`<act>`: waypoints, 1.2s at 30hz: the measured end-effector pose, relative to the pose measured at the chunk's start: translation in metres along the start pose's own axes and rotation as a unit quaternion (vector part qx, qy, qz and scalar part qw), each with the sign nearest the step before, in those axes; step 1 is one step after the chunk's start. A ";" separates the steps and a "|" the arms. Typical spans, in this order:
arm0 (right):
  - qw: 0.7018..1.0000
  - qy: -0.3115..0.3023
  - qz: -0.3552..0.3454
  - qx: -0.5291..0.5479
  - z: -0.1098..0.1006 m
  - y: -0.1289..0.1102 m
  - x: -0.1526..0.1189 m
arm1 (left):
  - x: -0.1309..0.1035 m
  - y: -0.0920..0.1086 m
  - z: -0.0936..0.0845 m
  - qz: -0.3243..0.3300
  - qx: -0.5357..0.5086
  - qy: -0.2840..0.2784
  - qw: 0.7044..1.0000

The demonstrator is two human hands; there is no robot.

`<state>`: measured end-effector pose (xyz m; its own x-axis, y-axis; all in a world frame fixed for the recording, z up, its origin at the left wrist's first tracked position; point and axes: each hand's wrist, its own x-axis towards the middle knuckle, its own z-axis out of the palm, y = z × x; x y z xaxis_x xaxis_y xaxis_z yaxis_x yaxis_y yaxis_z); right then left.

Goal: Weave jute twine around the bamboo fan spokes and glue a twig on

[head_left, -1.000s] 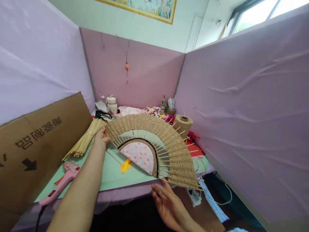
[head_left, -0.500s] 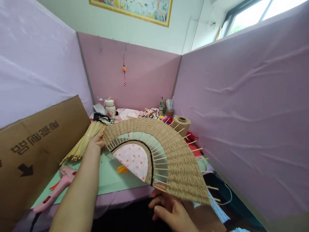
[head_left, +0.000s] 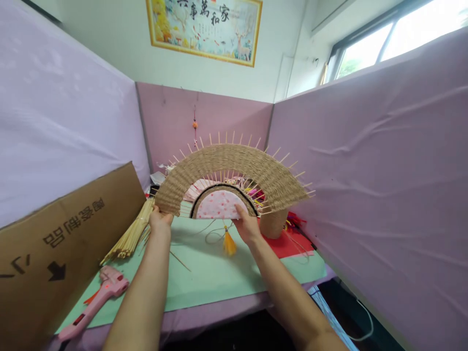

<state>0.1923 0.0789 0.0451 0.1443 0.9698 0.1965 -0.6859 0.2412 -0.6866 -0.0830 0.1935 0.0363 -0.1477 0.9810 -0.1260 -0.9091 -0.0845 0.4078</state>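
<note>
A half-round woven fan (head_left: 234,158) is held up above the table, its arc upward. Its band is tan twine woven over thin sticks whose ends jut past the outer edge. A pink spotted half-circle, edged in twine and a black line, forms its centre. My left hand (head_left: 160,222) grips the lower left corner of the woven band. With the thumb on the front of the pink piece, my right hand (head_left: 245,225) pinches the fan at its bottom edge; those fingers behind it are hidden. A yellow tassel (head_left: 229,243) on a cord shows just below the fan.
On the left are a cardboard sheet (head_left: 73,243), a bundle of thin sticks (head_left: 129,231) and a pink glue gun (head_left: 97,302). A twine roll (head_left: 273,224) and red sheet (head_left: 296,243) are at right. Partition walls (head_left: 365,170) enclose the green tabletop (head_left: 204,287).
The fan has swung from a tilt down to the right to nearly level, higher and farther off. My right hand has come up from below and now holds its bottom edge.
</note>
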 end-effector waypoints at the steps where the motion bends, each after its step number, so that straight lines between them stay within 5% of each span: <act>1: 1.000 -0.013 0.011 0.011 -0.001 0.002 0.010 | -0.002 -0.001 0.001 0.028 -0.012 0.008 1.000; 7: 0.998 -0.039 0.024 0.051 -0.015 0.024 0.033 | -0.025 -0.007 0.006 0.145 -0.064 -0.056 0.986; 13: 0.996 -0.060 0.002 0.070 0.000 0.040 0.043 | -0.055 -0.064 0.020 -0.021 0.009 -0.162 0.987; 19: 0.993 -0.074 0.001 0.091 0.011 0.045 0.045 | -0.068 -0.115 0.031 -0.035 0.006 -0.142 0.989; 30: 0.997 -0.074 0.018 0.016 -0.015 0.053 0.041 | -0.060 -0.114 0.014 -0.012 -0.027 -0.088 0.996; 36: 0.996 -0.003 -0.039 -0.083 -0.027 0.061 0.050 | -0.048 -0.114 0.006 -0.016 -0.040 -0.050 0.998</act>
<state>0.1770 0.1428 -0.0060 0.1879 0.9481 0.2565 -0.5460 0.3179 -0.7751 0.0298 0.1571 0.0014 -0.0824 0.9956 -0.0451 -0.9416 -0.0629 0.3308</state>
